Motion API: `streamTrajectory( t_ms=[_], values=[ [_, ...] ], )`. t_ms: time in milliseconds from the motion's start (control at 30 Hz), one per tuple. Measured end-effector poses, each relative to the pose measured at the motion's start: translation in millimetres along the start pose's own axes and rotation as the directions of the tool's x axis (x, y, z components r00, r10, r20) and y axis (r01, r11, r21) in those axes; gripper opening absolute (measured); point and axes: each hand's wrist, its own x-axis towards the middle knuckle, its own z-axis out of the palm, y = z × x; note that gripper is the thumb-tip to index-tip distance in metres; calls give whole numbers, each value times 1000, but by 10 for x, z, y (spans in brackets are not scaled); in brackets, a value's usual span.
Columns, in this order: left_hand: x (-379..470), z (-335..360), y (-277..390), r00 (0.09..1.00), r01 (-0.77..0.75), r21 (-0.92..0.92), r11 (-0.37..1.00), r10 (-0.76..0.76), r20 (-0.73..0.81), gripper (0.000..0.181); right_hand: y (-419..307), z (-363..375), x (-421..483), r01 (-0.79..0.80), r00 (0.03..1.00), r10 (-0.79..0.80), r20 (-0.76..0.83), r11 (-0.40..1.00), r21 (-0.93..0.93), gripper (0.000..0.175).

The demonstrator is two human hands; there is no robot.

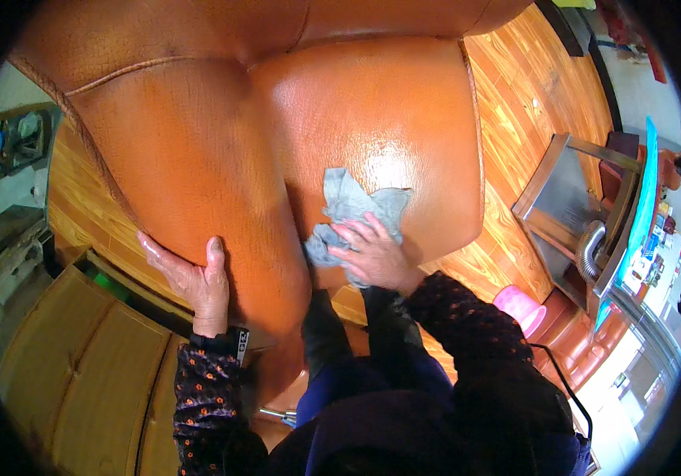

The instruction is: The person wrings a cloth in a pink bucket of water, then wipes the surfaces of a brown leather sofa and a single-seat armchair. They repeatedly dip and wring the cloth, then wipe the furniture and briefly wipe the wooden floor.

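Note:
An orange-brown leather sofa [186,160] with piped seams fills the middle of the head view. On its seat cushion [370,101], near the front edge beside the armrest, lies a crumpled grey-blue cloth [349,196]. My right hand [376,253] presses on this cloth with spread fingers. The seat leather shines above the cloth, as if wet or glossy. My left hand [194,279] rests against the outer side and top of the padded armrest, thumb apart from the fingers, with no loose object in it. The skin of that hand glistens.
Wood-look flooring [513,89] surrounds the sofa. At the right stand a glass-topped table frame [561,196] with a flexible metal duct [589,250] and a pink bucket [519,309]. Brown padded furniture [84,357] is at the lower left. A black cable [572,387] hangs by my right side.

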Motion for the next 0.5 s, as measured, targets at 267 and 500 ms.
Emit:
streamTrajectory(
  t_ms=[267, 500],
  values=[
    [-10, -18, -101, 998, -69, 118, 991, 70, -3, 107, 699, -62, 2048, -204, 901, 170, -399, 978, -44, 58],
    [-17, 32, -154, 999, -47, -81, 996, 47, -3, 91, 221, 194, 982, -143, 944, 159, -289, 987, 77, 56]
  ],
)
